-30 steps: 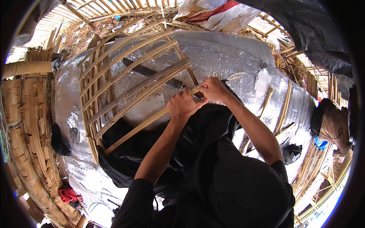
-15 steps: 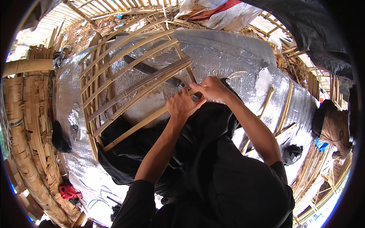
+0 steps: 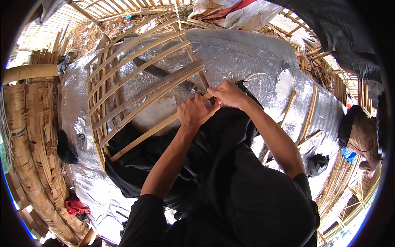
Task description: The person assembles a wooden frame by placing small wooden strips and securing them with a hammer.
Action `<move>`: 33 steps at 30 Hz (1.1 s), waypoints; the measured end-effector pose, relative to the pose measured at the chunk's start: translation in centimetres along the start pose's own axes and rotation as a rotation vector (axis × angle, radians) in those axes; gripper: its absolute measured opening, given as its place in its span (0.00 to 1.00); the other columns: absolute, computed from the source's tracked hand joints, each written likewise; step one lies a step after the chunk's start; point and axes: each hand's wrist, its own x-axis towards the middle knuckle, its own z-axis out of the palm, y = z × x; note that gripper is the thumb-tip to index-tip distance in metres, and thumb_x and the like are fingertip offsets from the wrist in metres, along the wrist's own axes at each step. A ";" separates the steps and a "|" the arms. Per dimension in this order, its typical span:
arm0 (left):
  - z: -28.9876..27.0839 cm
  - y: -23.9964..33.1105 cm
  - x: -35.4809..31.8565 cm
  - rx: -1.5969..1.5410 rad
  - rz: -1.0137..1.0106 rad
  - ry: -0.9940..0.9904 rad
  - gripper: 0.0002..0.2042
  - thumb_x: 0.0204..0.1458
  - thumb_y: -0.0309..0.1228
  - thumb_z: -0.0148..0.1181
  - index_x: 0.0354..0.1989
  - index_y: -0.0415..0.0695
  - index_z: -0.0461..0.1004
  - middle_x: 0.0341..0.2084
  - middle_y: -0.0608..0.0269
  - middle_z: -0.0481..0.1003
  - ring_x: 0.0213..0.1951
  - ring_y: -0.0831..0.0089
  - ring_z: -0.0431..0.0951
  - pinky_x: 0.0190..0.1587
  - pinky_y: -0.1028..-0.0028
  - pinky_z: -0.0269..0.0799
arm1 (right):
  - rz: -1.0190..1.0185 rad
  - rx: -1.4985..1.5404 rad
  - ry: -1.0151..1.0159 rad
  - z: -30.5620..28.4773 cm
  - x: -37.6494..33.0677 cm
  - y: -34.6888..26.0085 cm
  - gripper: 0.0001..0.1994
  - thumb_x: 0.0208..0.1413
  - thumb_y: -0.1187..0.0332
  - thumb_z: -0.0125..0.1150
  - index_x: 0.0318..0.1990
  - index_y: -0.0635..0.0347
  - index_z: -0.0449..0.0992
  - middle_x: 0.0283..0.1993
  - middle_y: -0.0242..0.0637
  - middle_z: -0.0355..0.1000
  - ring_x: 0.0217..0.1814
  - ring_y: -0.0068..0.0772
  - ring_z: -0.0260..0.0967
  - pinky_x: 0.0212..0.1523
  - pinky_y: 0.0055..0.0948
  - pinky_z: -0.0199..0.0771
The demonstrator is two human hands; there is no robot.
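Observation:
A slatted bamboo frame [image 3: 145, 59] lies in front of me, its near side over my black-clothed lap. My left hand [image 3: 192, 112] is closed round the nearest bamboo slat [image 3: 144, 137], close to its right end. At that same end my right hand [image 3: 228, 94] grips the slat where it meets the frame's right side bar [image 3: 192, 55]. The fingertips of both hands nearly meet, and they partly hide the joint. Beneath the slats rests a long dark curved tool [image 3: 150, 70], partly covered. A black tool [image 3: 249, 91] lies just beyond my right wrist.
Silvery sheeting [image 3: 242, 53] covers the ground. Loose bamboo strips [image 3: 308, 113] lie to the right, near a crumpled black bag [image 3: 318, 164]. Bundled bamboo [image 3: 35, 144] stands along the left edge, with a red cloth [image 3: 77, 207] beside it. White and red sacks [image 3: 242, 14] lie at the far side.
The frame has shifted very slightly left in view, and my left hand with it. Both hands keep their hold at the slat's right end, with the right fingers a little changed.

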 end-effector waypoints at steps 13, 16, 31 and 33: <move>-0.7 -0.3 -0.4 -0.003 0.048 -0.020 0.40 0.45 0.72 0.61 0.40 0.39 0.79 0.23 0.46 0.82 0.29 0.46 0.85 0.32 0.51 0.81 | -0.131 -0.131 0.124 1.1 -0.6 -0.8 0.23 0.67 0.51 0.62 0.30 0.62 0.87 0.15 0.37 0.74 0.21 0.22 0.74 0.26 0.32 0.72; -1.1 -0.3 -0.4 -0.003 0.043 -0.049 0.41 0.45 0.71 0.61 0.44 0.38 0.79 0.24 0.46 0.82 0.29 0.46 0.85 0.33 0.51 0.81 | -0.138 -0.090 0.144 1.5 -0.9 -0.8 0.24 0.65 0.49 0.63 0.32 0.63 0.87 0.16 0.44 0.73 0.20 0.31 0.74 0.28 0.37 0.72; -0.8 -0.5 -0.4 0.011 0.091 -0.032 0.40 0.48 0.71 0.59 0.40 0.37 0.76 0.21 0.47 0.81 0.28 0.48 0.86 0.32 0.53 0.81 | 0.084 0.271 0.211 1.4 -1.2 0.5 0.26 0.59 0.42 0.68 0.40 0.62 0.86 0.22 0.34 0.74 0.26 0.28 0.74 0.31 0.37 0.74; -0.6 -0.9 -0.4 0.008 0.083 -0.046 0.39 0.48 0.70 0.59 0.40 0.37 0.77 0.23 0.46 0.82 0.30 0.48 0.86 0.33 0.53 0.82 | -0.003 0.090 0.423 0.6 -1.8 1.7 0.26 0.59 0.42 0.68 0.45 0.60 0.84 0.32 0.40 0.77 0.35 0.34 0.77 0.37 0.39 0.76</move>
